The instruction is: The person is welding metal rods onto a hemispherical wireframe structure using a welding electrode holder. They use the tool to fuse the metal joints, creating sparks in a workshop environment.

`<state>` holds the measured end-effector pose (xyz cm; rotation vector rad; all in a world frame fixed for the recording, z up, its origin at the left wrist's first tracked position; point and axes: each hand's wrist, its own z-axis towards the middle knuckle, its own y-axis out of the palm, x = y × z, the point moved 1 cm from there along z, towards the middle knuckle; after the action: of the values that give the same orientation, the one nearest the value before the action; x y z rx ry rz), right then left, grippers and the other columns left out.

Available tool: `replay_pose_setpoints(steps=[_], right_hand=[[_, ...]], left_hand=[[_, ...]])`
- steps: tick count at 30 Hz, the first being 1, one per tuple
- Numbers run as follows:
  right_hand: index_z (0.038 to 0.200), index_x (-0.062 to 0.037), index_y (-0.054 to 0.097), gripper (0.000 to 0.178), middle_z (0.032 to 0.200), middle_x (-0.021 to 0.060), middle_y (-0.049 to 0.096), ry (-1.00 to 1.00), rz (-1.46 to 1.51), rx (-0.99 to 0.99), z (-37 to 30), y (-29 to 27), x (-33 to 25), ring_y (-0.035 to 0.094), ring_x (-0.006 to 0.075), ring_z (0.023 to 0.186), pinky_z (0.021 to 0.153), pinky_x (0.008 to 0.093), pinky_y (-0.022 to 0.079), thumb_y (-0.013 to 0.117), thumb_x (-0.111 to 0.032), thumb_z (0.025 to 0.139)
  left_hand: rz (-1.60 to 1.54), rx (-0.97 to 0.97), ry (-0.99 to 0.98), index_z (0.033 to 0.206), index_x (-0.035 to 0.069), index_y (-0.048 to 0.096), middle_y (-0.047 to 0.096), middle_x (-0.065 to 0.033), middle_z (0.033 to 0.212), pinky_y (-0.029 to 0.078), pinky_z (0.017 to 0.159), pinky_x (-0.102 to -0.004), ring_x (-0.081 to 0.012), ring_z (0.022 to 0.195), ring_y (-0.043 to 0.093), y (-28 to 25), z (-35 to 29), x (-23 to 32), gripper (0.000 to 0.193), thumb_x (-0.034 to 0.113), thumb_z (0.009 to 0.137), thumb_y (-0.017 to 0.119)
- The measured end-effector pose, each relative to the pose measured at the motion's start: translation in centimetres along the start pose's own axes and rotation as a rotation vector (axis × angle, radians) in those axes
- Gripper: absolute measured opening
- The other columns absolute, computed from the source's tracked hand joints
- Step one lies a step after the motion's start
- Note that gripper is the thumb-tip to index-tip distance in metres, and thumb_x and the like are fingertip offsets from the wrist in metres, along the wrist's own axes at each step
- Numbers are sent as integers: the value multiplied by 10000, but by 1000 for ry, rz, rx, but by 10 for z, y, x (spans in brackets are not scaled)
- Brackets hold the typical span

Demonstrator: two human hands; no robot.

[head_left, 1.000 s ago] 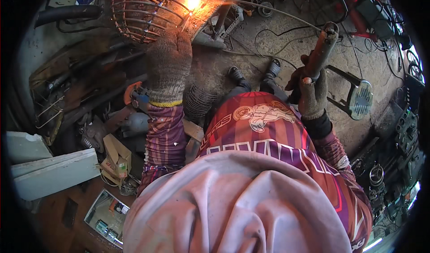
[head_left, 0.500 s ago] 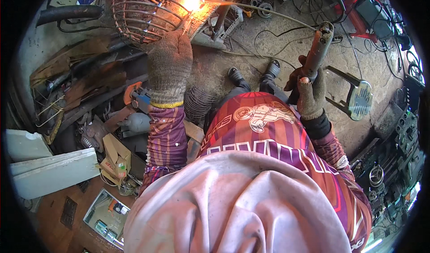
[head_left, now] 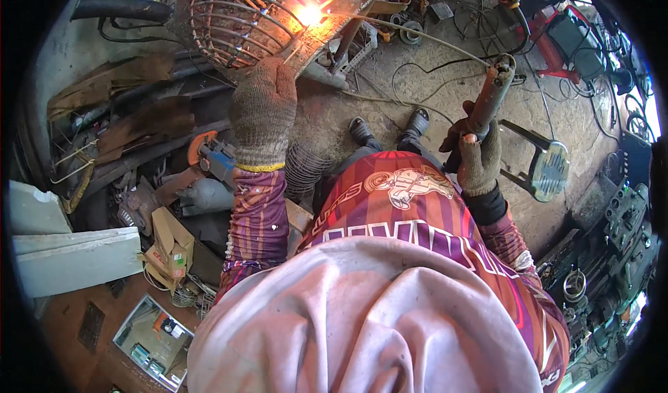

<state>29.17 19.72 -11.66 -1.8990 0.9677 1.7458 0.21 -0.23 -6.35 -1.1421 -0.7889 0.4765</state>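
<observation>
gripping a welding tool [head_left: 489, 97], r hand [head_left: 479, 160] closed; l hand [head_left: 264, 111] fisted by wire cage [head_left: 240, 17], contents unclear.

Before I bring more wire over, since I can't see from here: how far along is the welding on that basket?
Many ribs of the wire basket already sit joined in a rounded cage. In hand: the gloved left hand reaches toward the bright spark at its rim, while the right hand holds a rod-shaped tool up, away from it. How many joints remain cannot be told.
</observation>
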Motion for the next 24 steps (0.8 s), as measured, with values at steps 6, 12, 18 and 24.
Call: replay_pose_setpoints(steps=[6, 12, 18, 24], right_hand=[[1419, 47, 452, 696, 964, 64, 650, -41, -144, -20, -4, 1, -10, 614, 125, 818, 711, 270, 503, 709, -418, 969], [1382, 33, 436, 689, 943, 75, 664, -92, -292, -83, -11, 4, -15, 647, 146, 794, 674, 265, 495, 764, -362, 922], [1218, 4, 520, 509, 951, 79, 688, -149, -449, -57, -21, 11, -4, 680, 213, 879, 807, 357, 533, 780, -305, 908], [1200, 0, 522, 462, 950, 95, 692, -224, -584, -3, -22, 11, 8, 688, 234, 883, 814, 382, 537, 770, -258, 909]], left_hand=[[-65, -9, -31, 1076, 58, 699, 705, -216, 991, 554, 767, -465, -418, 905, 696, 1, -6, -8, 262, 292, 1009, 603], [-122, 36, -15, 1091, 90, 716, 714, -202, 994, 560, 763, -464, -413, 922, 701, 8, -10, -20, 249, 303, 1009, 617], [-46, 219, 72, 1016, 144, 708, 724, -138, 875, 569, 655, -475, -375, 777, 710, 19, -13, -20, 228, 340, 1004, 593], [-73, 252, 118, 1010, 146, 713, 720, -130, 834, 565, 635, -466, -361, 748, 710, 19, -12, -19, 220, 335, 999, 601]])
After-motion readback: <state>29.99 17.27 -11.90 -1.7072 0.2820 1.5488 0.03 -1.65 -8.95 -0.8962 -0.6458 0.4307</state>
